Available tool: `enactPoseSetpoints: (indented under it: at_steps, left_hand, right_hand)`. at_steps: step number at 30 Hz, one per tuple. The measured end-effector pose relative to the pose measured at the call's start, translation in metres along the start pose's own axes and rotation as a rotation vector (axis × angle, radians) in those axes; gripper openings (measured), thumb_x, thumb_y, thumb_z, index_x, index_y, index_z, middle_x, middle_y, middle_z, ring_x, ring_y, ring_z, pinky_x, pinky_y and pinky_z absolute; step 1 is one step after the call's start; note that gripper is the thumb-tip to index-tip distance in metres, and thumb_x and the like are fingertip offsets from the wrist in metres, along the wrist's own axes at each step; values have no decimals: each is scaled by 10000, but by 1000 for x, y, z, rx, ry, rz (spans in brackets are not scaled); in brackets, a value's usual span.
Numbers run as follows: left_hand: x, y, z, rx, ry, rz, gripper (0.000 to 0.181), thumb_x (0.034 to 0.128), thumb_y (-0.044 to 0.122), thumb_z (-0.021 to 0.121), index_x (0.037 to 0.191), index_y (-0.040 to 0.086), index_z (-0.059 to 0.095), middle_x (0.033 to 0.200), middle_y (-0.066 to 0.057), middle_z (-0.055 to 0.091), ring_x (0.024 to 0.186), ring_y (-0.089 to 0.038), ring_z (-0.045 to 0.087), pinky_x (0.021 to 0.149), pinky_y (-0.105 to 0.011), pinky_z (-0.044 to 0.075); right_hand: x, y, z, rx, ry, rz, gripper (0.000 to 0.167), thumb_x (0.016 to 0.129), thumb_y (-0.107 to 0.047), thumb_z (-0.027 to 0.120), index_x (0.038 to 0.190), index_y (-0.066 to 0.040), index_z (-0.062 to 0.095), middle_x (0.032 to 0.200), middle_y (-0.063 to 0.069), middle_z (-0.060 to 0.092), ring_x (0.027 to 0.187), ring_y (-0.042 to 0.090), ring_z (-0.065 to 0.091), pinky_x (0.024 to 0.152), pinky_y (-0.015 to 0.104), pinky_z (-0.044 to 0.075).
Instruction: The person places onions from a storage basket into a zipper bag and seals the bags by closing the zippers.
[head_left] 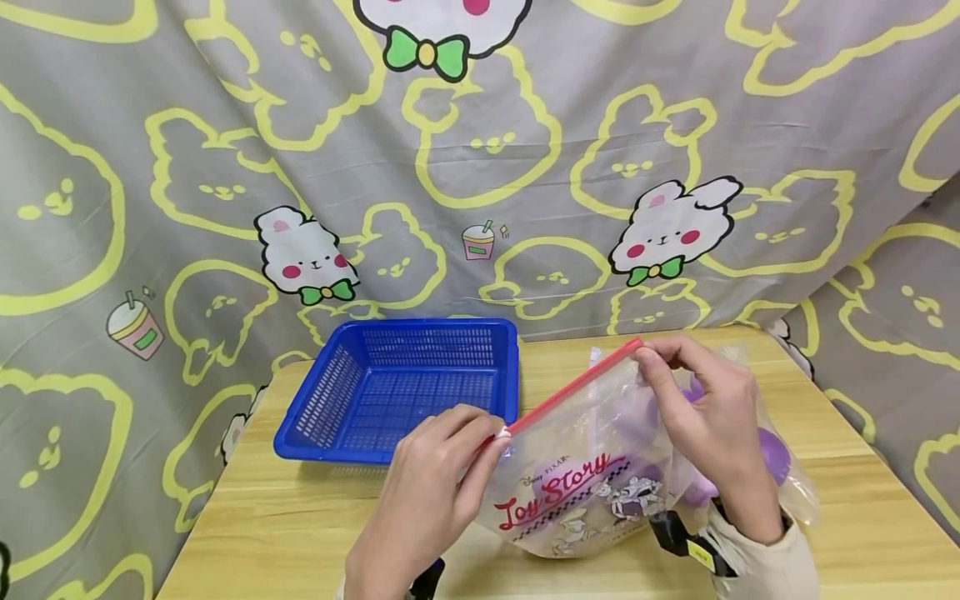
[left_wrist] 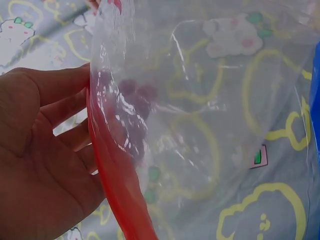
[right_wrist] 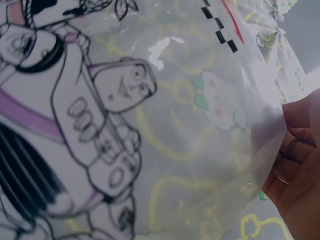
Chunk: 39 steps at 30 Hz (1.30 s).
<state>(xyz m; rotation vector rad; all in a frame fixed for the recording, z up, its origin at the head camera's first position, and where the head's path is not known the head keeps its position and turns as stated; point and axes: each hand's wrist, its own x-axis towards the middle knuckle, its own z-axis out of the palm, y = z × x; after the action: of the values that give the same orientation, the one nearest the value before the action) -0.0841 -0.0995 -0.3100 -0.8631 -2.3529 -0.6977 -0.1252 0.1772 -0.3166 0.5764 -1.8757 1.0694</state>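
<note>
A clear zip bag (head_left: pixel 577 508) with red "Toy Story" lettering hangs tilted between both hands, its red zip strip (head_left: pixel 573 386) rising to the right. My left hand (head_left: pixel 442 475) pinches the strip's lower left end, where a small whitish piece shows. At the upper right end, my right hand (head_left: pixel 712 417) pinches the bag's edge between thumb and fingers. The left wrist view has the left hand (left_wrist: pixel 45 145) at the red strip (left_wrist: pixel 112 180). Cartoon figures printed on the bag (right_wrist: pixel 120 90) fill much of the right wrist view, with the right hand (right_wrist: pixel 300 175) at its edge.
Behind the right hand lies another clear plastic bag (head_left: pixel 802 500) holding purple things (head_left: pixel 774 457), partly hidden. A blue plastic basket (head_left: pixel 431 346) stands at the left on the wooden table (head_left: pixel 240 525). A patterned grey curtain (head_left: pixel 525 275) hangs behind the table.
</note>
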Motion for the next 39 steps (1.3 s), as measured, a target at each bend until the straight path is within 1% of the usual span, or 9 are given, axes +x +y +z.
enactPoseSetpoints:
  at_steps: [5, 8, 12, 21, 25, 29, 33, 37, 39]
  left_hand:
    - [0, -3, 0, 16, 9, 15, 87, 970, 212, 655, 954, 183, 736, 946, 103, 676, 826, -48, 625, 710, -278, 528]
    - [0, -4, 0, 19, 4, 10, 91, 972, 215, 653, 953, 187, 737, 948, 104, 676, 839, -46, 628, 713, -281, 527]
    - [0, -6, -1, 22, -15, -8, 97, 974, 222, 650, 955, 189, 740, 952, 102, 677, 853, -42, 630, 726, -285, 531]
    - [-2, -10, -5, 33, -14, -21, 79, 953, 209, 681, 942, 174, 752, 935, 93, 700, 853, -47, 645, 742, -289, 544]
    - [-2, -12, -8, 32, -14, -38, 65, 939, 206, 701, 940, 171, 756, 929, 91, 708, 853, -52, 649, 758, -287, 552]
    - [-3, -12, -11, 37, -35, -69, 63, 937, 214, 705, 943, 181, 759, 928, 105, 705, 852, -36, 641, 765, -277, 551]
    - [-4, -14, -12, 44, -53, -73, 66, 941, 218, 701, 942, 185, 758, 924, 111, 704, 834, -26, 636, 745, -268, 547]
    - [-5, -17, -13, 43, -41, -61, 57, 934, 206, 707, 930, 175, 755, 918, 106, 704, 818, -34, 638, 727, -275, 546]
    - [-5, -19, -14, 41, -39, -68, 55, 932, 207, 709, 926, 176, 754, 915, 108, 703, 817, -35, 639, 727, -279, 549]
  right_hand:
    - [0, 6, -2, 8, 7, 31, 31, 847, 77, 717, 871, 67, 701, 712, 60, 653, 743, -2, 579, 698, 115, 444]
    - [0, 9, -3, 2, 13, 45, 35, 852, 68, 718, 873, 82, 694, 707, 63, 653, 737, -4, 578, 709, 115, 448]
    - [1, 14, -4, -8, 22, 61, 35, 849, 70, 721, 863, 75, 690, 694, 66, 653, 721, -14, 580, 695, 114, 443]
    - [0, 22, -6, 9, 55, 99, 11, 860, 96, 696, 860, 87, 690, 687, 88, 645, 692, -8, 583, 674, 102, 446]
    - [1, 24, -7, 8, 70, 108, 85, 839, 156, 674, 862, 76, 691, 687, 82, 641, 675, -3, 579, 658, 104, 443]
    - [2, 27, -8, 6, 77, 120, 110, 830, 184, 662, 857, 80, 686, 682, 71, 639, 652, 9, 564, 637, 109, 433]
    - [2, 29, -7, 12, 76, 138, 96, 840, 172, 662, 863, 83, 690, 680, 72, 643, 640, 21, 561, 622, 115, 428]
    - [0, 33, -8, 11, 74, 156, 71, 865, 137, 658, 869, 75, 693, 680, 62, 646, 632, 33, 562, 617, 118, 433]
    - [0, 35, -9, 4, 72, 164, 55, 886, 107, 654, 869, 71, 692, 681, 52, 646, 630, 37, 564, 620, 119, 437]
